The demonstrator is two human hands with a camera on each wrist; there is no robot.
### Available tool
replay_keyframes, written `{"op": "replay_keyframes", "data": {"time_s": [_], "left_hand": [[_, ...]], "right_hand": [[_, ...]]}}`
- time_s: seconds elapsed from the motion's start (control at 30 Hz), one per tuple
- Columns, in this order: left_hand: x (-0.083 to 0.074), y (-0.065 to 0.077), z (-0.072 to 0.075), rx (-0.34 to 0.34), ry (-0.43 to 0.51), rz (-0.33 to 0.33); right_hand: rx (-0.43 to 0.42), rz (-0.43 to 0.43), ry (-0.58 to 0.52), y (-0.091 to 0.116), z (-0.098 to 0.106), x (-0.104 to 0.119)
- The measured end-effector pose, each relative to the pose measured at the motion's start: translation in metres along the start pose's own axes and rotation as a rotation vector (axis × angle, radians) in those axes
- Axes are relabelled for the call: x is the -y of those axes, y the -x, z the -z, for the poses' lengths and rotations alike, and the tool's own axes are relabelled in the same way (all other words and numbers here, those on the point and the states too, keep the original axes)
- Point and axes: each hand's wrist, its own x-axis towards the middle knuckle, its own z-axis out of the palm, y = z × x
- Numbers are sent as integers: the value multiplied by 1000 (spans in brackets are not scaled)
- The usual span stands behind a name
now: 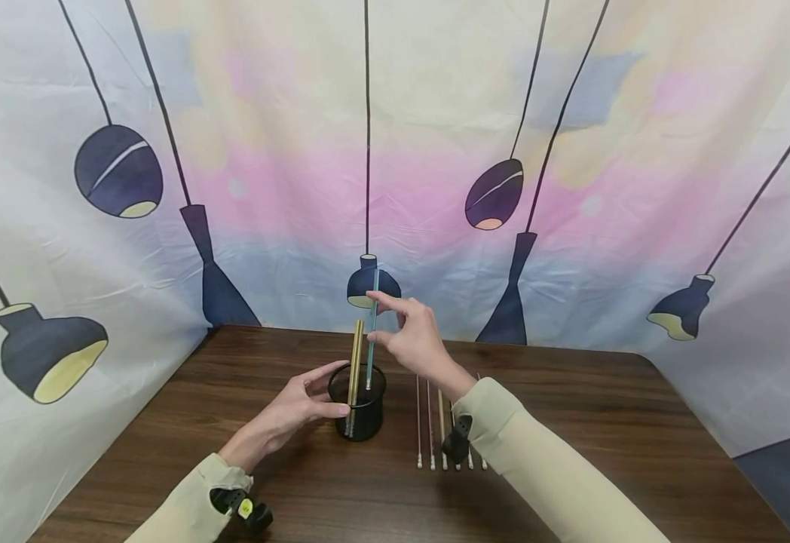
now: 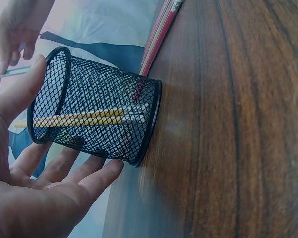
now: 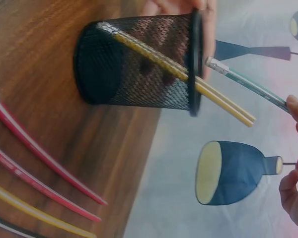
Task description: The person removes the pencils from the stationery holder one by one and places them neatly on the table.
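Observation:
A black mesh pencil cup [image 1: 370, 421] stands upright on the table, with two yellow pencils [image 1: 356, 351] leaning inside, eraser ends down. My left hand [image 1: 293, 403] holds the cup from the left; its thumb is at the rim and its fingers lie along the mesh wall in the left wrist view. Between thumb and fingers, my right hand [image 1: 417, 335] pinches a teal pencil [image 1: 372, 339] above the cup's mouth. The teal pencil hangs nearly upright, its white eraser end lowest. In the right wrist view that eraser [image 3: 216, 64] is just outside the rim.
Right of the cup, several pencils lie side by side on the wooden table [image 1: 300, 483], eraser ends toward me. They include a red pencil [image 3: 44, 148] and a yellow pencil [image 3: 39, 214]; my right forearm partly covers the row. Behind the table hangs a lamp-printed cloth [image 1: 286, 188].

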Motion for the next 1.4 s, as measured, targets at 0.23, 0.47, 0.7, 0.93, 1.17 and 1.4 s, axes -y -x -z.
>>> {"op": "replay_keyframes", "data": {"time_s": [0.23, 0.47, 0.7, 0.93, 1.17, 1.4], "left_hand": [[1, 0, 0, -4, 1, 5], [1, 1, -1, -6, 3, 9], [2, 0, -1, -5, 14, 2], [2, -1, 0, -10, 13, 4], [2, -3, 1, -13, 5, 4], [3, -3, 1, -9, 2, 2]], "right_hand": [[-7, -46, -23, -3, 18, 4], [-19, -64, -19, 2, 36, -1], [-17, -72, -1, 10, 56, -10], [-23, -86, 55, 22, 74, -20], [-15, -130, 92, 36, 86, -33], [15, -178, 104, 53, 96, -47]]}}
